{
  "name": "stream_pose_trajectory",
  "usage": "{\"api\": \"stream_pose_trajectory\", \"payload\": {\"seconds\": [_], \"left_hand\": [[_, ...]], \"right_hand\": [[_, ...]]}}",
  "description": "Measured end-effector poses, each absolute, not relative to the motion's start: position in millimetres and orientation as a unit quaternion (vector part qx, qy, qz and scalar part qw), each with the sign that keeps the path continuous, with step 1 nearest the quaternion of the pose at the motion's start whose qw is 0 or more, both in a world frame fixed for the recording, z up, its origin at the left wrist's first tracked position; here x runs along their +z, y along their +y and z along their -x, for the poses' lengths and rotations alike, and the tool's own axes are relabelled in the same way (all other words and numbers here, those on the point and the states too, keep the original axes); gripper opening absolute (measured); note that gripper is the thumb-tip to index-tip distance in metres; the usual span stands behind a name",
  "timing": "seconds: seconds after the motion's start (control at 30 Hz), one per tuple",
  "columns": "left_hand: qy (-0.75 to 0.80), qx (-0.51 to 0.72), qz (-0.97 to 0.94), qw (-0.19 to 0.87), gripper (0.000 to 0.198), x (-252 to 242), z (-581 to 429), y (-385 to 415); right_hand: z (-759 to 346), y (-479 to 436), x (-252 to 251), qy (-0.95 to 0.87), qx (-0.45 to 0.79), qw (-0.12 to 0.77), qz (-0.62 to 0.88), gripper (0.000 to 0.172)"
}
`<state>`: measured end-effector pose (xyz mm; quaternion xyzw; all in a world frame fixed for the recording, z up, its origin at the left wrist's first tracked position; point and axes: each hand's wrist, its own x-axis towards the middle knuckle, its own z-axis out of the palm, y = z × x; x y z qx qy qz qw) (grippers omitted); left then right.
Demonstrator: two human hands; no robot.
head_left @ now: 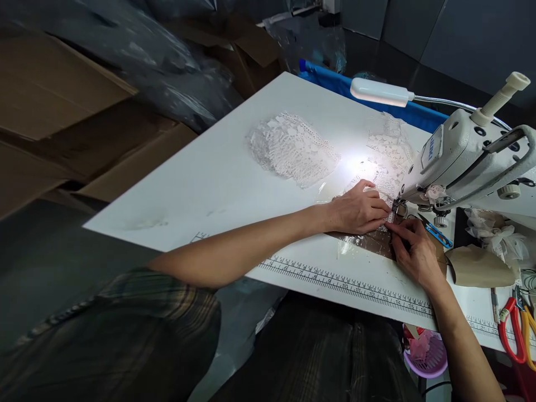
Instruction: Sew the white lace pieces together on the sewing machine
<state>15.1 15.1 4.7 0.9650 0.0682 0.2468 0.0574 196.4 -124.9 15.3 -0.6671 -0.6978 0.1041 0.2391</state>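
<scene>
My left hand (pixel 358 210) lies on the white table (pixel 218 178) with fingers pressed together on a small lace piece (pixel 391 219) right at the presser foot (pixel 401 209) of the white sewing machine (pixel 464 156). My right hand (pixel 412 248) sits just in front, its fingers pinching the same piece from the near side. A brown patch (pixel 377 241) on the table lies under both hands.
Piles of white lace (pixel 293 148) lie further back, a lamp (pixel 379 92) shines on them. Blue snips (pixel 435 231) and red scissors (pixel 513 329) lie to the right, with brown paper (pixel 477 268). A ruler strip (pixel 347 285) runs along the near edge. Cardboard boxes (pixel 62 111) stand left.
</scene>
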Motion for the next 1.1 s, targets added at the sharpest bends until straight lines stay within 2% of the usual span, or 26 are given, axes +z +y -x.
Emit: {"api": "stream_pose_trajectory", "payload": {"seconds": [0.57,0.67,0.9,1.1], "left_hand": [[0.14,0.213,-0.966,0.039,0.028,8.0,-20.4,10.8],[0.166,0.203,-0.965,0.022,0.028,6.9,-24.4,5.5],[0.178,0.227,-0.957,-0.001,0.028,0.4,-28.3,-0.8],[0.163,0.307,-0.938,-0.013,0.031,10.6,-18.0,13.4]], "right_hand": [[-194.4,-116.8,17.8,-0.715,0.039,0.165,0.678,0.042],[-197.3,-114.1,14.7,-0.709,0.05,0.194,0.677,0.04],[-217.7,-117.3,10.7,-0.601,0.107,0.342,0.714,0.034],[-218.7,-119.5,14.4,-0.565,0.1,0.384,0.723,0.023]]}}
